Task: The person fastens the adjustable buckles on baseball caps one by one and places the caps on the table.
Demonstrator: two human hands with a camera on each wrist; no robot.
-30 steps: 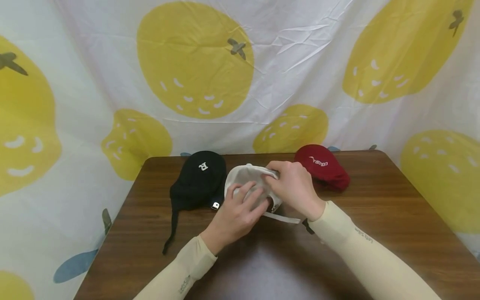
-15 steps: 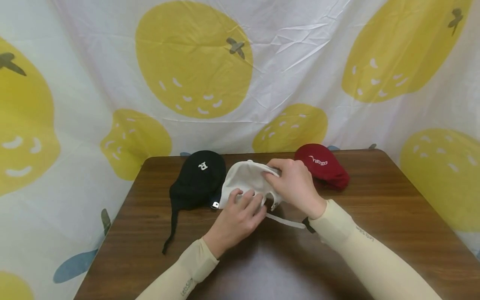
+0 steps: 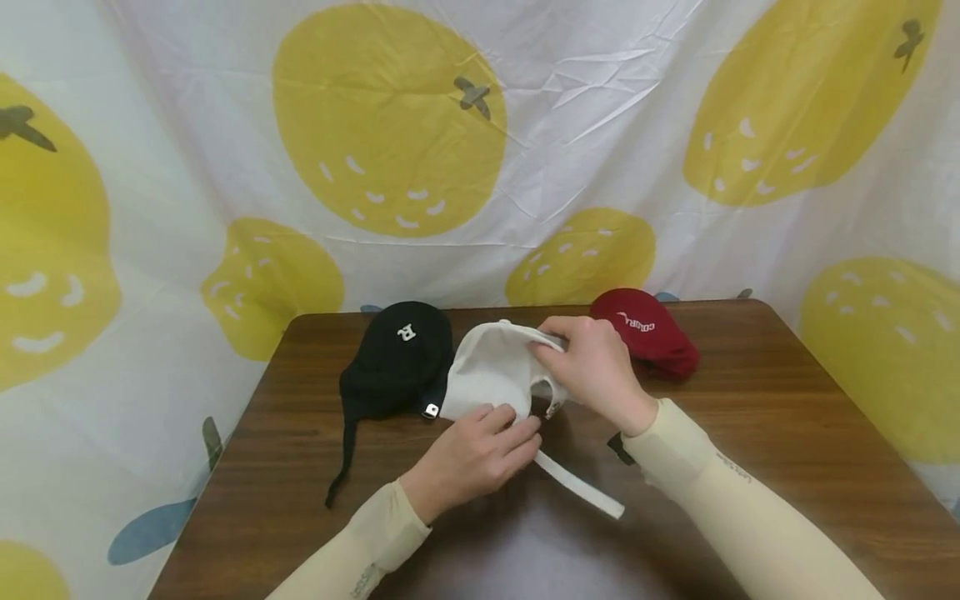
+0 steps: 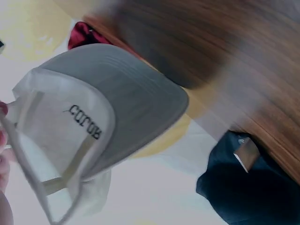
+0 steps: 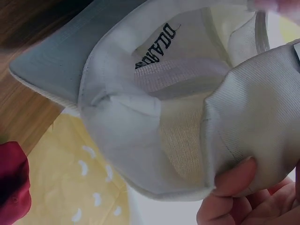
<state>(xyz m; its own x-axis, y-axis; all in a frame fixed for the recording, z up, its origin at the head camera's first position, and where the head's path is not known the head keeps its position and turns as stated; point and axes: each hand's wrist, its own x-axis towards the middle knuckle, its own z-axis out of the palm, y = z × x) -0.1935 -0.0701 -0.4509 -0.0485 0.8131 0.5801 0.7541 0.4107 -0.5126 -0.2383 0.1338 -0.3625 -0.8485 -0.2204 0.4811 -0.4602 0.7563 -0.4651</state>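
Note:
Both hands hold a white baseball cap point(image 3: 487, 371) above the middle of the table. My right hand point(image 3: 592, 362) pinches the edge of the cap on the right, and in the right wrist view its thumb point(image 5: 236, 177) presses the white cloth. At the lower edge, my left hand point(image 3: 480, 450) grips the cap with curled fingers. A loose white strap point(image 3: 581, 487) hangs from there toward the lower right. The left wrist view shows the grey underside of the brim point(image 4: 133, 101) and dark lettering inside the crown.
A black cap point(image 3: 401, 358) with a long strap lies on the left, a metal buckle point(image 3: 430, 411) beside it. Back right sits a red cap point(image 3: 645, 333). A small black piece point(image 3: 619, 448) shows beside the right sleeve. The wooden table point(image 3: 757, 417) meets a lemon-print curtain point(image 3: 600, 158).
My left fingers have come down from the cap's face to its lower edge and curled in. More of the white crown shows, and the strap has swung downward. My right hand keeps its grip.

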